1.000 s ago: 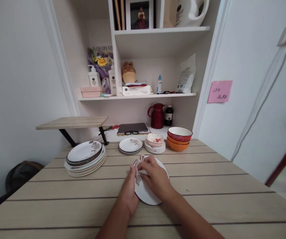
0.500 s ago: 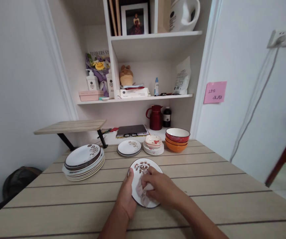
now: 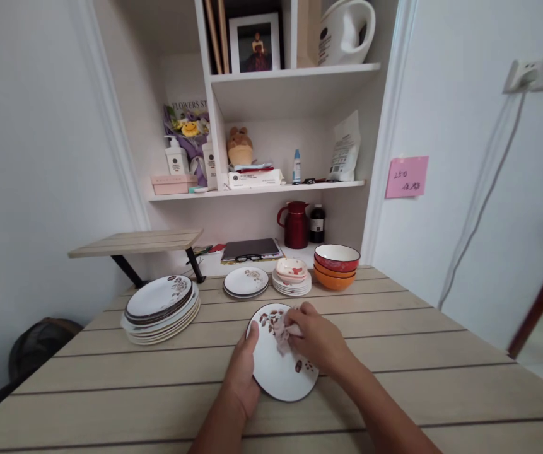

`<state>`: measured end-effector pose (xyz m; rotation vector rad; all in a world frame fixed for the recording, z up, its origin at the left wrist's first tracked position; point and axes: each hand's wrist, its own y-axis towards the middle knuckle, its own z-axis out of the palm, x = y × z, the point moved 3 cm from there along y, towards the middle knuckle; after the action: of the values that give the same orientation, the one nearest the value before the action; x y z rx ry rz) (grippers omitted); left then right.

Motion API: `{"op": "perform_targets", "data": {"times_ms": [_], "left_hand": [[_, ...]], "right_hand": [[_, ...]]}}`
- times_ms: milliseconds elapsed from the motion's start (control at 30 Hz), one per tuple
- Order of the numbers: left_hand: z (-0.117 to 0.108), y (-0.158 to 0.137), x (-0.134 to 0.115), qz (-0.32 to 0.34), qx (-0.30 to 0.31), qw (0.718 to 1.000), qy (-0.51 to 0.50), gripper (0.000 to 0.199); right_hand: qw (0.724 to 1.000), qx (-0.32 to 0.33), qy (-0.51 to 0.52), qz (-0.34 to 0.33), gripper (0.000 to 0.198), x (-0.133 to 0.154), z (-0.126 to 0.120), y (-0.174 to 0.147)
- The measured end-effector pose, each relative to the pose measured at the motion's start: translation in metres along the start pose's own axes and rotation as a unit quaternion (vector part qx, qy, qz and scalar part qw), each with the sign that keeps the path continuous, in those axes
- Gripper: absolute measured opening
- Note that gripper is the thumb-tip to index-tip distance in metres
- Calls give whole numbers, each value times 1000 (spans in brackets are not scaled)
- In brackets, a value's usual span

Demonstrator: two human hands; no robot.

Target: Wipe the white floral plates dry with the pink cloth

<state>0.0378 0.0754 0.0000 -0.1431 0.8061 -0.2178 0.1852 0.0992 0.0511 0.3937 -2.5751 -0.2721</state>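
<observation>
spanning the foreground from where i stand, a slatted table (image 3: 422, 391) bears, at far l., a lg. plate stack (image 3: 160, 295); along the back, r. to l., sit a bowl stack (image 3: 335, 277), sm. dish stack (image 3: 292, 287) & plate pair (image 3: 243, 282). front & ctr., btwn both hands, is a brown-patterned plate (image 3: 275, 371): round, hence w/o a clear long axis. left hand (image 3: 244, 379) grips its l. rim, thumb on the upper face, fingers mostly hidden; can't tell if the underside touches the table. right hand (image 3: 319, 340), over the plate's upper r. part, is closed, fingertips pinching a crumpled pale cloth (image 3: 281, 335) to the face. n.b.: cloth lies l. of the right hand, at its fingertips; of the two, this hand is nearer it, w/ most bare plate surface below.
</observation>
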Motion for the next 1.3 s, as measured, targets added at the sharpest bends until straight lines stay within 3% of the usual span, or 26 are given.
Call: {"op": "perform_targets", "data": {"times_ms": [67,167,267,433,567,733,900,1100,1300], "left_hand": [[0,-1,0,0,3,1000,-6,61],[0,0,0,-1,17,1000,-17,57],[-1,2,-1,0,29,999,-17,53],[0,3,-2,-11,35,999,-19,53],[3,-1,-2,3,7,1000,-2,59],[2,-2,0,11,-11,1000,22,59],[-1,2,1,27,4,1000,14,52],[0,4,-1,13,16,1000,12,53],[2,-1,0,20,-17,999,24,54]], "right_hand": [[998,52,-19,-11,26,-2,1,-4],[989,113,-11,-97,27,9,8,-12],[983,111,25,-145,26,28,17,-16],[990,28,62,-124,27,44,28,-7],[995,-22,68,-76,22,30,21,2],[999,20,41,-10,19,4,6,0],[991,94,62,-77,27,17,10,-10],[990,29,85,-108,24,43,25,-7],[998,-35,51,-28,18,16,13,6]]}}
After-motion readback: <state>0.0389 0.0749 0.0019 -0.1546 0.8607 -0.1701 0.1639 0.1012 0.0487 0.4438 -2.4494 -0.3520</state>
